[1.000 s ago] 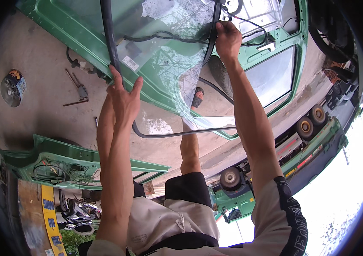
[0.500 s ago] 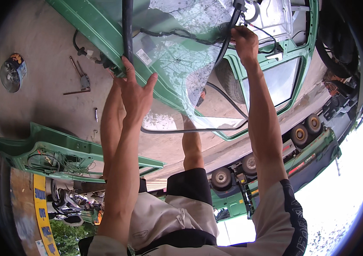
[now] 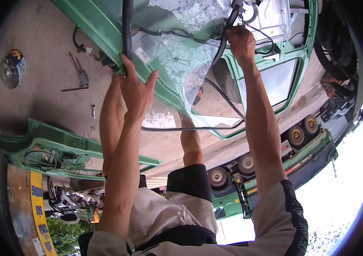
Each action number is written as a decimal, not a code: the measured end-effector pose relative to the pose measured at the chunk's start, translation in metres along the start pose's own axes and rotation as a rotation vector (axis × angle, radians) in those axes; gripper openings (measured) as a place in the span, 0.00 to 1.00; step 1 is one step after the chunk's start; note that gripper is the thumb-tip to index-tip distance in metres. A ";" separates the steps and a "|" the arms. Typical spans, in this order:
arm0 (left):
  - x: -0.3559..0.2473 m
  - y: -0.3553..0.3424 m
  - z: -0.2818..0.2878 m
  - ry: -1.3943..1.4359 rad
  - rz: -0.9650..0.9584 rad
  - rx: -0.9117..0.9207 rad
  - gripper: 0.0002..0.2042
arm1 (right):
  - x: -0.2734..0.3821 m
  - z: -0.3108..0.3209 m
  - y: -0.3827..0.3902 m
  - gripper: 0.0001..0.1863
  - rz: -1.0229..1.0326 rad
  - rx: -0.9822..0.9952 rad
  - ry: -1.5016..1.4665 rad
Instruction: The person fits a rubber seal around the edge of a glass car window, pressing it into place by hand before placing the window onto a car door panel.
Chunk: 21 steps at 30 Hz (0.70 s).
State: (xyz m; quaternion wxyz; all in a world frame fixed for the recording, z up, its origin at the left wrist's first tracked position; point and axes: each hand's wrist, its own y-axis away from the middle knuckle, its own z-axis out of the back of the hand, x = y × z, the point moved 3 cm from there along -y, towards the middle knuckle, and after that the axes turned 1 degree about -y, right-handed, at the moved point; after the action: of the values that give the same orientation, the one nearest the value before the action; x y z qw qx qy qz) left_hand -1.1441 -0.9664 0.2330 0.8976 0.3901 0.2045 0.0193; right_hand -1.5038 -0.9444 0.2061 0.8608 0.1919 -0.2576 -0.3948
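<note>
A green vehicle door (image 3: 92, 32) lies before me with a clear window glass (image 3: 181, 51) over it. Black rubber strip (image 3: 127, 30) edges the glass on both sides and along its near edge. At the door's left edge, my left hand (image 3: 135, 91) has its thumb spread away and its index finger against the lower end of that strip; its other fingers are partly hidden. My right hand (image 3: 242, 45) is closed around the rubber strip at the glass's upper right. A black wiring harness (image 3: 173, 33) runs across the door behind the glass.
On the concrete floor at left are a can (image 3: 12, 70) with small parts in it and a rusty metal tool (image 3: 79, 74). Another green door panel (image 3: 57, 147) with loose wires lies lower left. A tyre (image 3: 226, 79) lies beyond the glass; a green truck (image 3: 292, 158) stands at right.
The view has shifted slightly. My right hand is a little further left and lower on the strip, still closed. My left hand keeps its place at the door edge.
</note>
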 end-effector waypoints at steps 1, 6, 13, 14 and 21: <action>-0.002 -0.002 -0.002 -0.002 -0.005 -0.011 0.53 | 0.000 0.000 0.001 0.14 0.033 -0.023 -0.036; -0.014 -0.002 -0.001 0.076 0.072 0.076 0.53 | -0.017 -0.003 0.017 0.19 0.007 -0.002 -0.341; -0.028 -0.004 0.015 0.115 0.152 0.153 0.52 | 0.018 0.009 -0.017 0.36 -0.048 -0.002 -0.007; -0.023 -0.004 0.018 0.066 0.142 0.187 0.52 | 0.020 -0.001 -0.013 0.36 -0.050 -0.001 -0.011; -0.027 0.002 0.017 0.073 0.150 0.168 0.51 | 0.025 -0.007 0.001 0.27 0.112 -0.169 0.127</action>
State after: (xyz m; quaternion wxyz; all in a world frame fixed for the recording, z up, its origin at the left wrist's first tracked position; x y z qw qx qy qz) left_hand -1.1626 -0.9817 0.2546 0.8496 0.4772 0.2085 0.0833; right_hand -1.4856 -0.9627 0.2085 0.9092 0.1286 -0.1787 -0.3535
